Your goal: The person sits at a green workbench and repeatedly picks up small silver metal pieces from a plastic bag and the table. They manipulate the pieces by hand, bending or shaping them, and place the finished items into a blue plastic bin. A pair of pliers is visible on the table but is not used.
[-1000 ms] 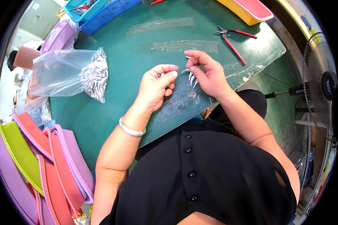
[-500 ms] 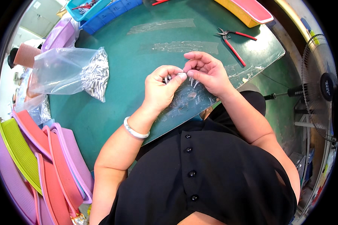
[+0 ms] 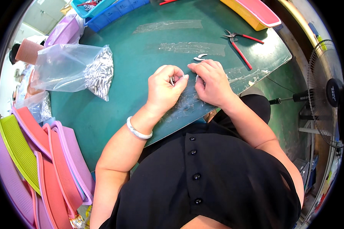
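Leftmost, at the lower left of the frame, a heap of baskets in purple, green, red and lilac leans beside the green table. Above it, at the frame's upper left, come a stack of pink cups and a purple basket. Just right of the cups lies a clear bag, its right end bulging with small curved grey pieces; a second bag sits below it. At the top edge, a teal basket touches a blue bin. Near the centre is the left hand, a pale bangle on its wrist; thumb and forefinger meet in a pinch, and grey pieces show inside the curled fingers. Higher up, two strips of clear tape are stuck to the table. Just right of centre, the right hand faces down, fingers curled, with a narrow gap to the thumb where one grey piece shows; how many more it covers, I cannot tell. Two pieces lie on the table just above its knuckles. Farther right, red-handled pliers lie with handles spread, below a yellow basket with a pink rim. A black fan stands at the right edge.
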A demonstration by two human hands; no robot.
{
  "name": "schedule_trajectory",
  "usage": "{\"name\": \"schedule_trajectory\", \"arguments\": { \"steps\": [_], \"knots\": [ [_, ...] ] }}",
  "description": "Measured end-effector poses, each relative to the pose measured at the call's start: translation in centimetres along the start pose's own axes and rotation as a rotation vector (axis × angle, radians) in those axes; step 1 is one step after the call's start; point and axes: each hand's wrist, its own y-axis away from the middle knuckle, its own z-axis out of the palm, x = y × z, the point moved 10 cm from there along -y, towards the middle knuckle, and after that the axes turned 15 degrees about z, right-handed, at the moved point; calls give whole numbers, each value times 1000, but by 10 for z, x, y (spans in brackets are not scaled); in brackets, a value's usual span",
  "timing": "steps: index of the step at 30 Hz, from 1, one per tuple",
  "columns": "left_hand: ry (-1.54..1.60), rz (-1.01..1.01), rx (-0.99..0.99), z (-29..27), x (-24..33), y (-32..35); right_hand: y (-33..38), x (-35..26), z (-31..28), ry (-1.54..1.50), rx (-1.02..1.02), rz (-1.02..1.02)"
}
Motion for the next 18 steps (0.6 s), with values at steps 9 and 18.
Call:
{"name": "schedule_trajectory", "arguments": {
  "steps": [9,18],
  "knots": [
    [47,-33,11,0,-5,1,-3,4,3,-230,-107,14],
    [147,-96,1,6,-15,6,-3,8,1,-376,-133,38]
  ]
}}
